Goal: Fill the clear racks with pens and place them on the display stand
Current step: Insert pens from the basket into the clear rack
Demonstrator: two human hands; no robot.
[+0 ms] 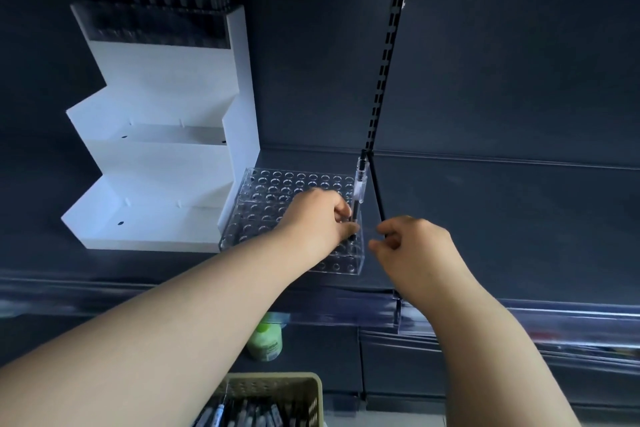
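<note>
A clear rack (pixel 277 198) with many round holes sits on the dark shelf, right beside the white stepped display stand (pixel 162 163). My left hand (pixel 320 222) pinches a pen (pixel 359 187) with a clear cap, holding it upright over the rack's right edge with its lower tip at a hole. Just right of the rack, my right hand (pixel 412 246) hovers with its fingers curled; whether it holds something thin and clear I cannot tell. A filled rack of dark pens (pixel 156 24) stands on the stand's top step.
A beige basket (pixel 304 388) with several pens sits below at the bottom edge. A pale green bottle (pixel 266 340) stands on the lower shelf. A slotted upright rail (pixel 384 73) runs up the dark back wall right of the rack.
</note>
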